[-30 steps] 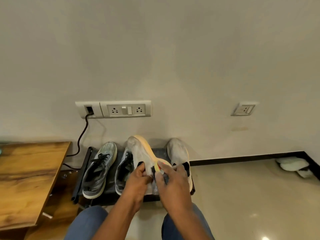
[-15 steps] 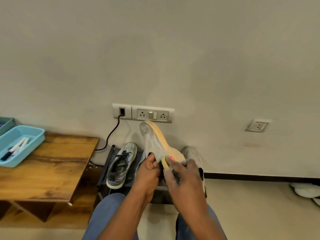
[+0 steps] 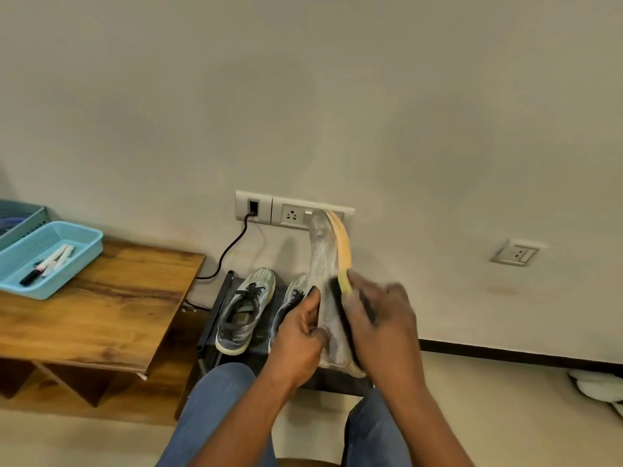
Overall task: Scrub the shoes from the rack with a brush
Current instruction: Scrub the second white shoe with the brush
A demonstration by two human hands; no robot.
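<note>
— Left hand (image 3: 298, 335)?
— Wrapped around the grey mesh shoe (image 3: 325, 264), thumb laid along its side, toe held up in front of the wall socket plate (image 3: 293, 214), tan sole turned right.
— Right hand (image 3: 382, 326)?
— Curled shut, blurred; apparently gripping a dark brush (image 3: 337, 291) pressed against the shoe's sole edge.
— Rest of the shoes?
— Grey laced pair (image 3: 244, 313) sitting on the black rack (image 3: 215, 318), just beside the wooden table (image 3: 101, 315).

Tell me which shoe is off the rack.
The white mesh shoe with the orange sole, held toe-up in the left hand; the two grey sneakers sit on the rack.
</note>
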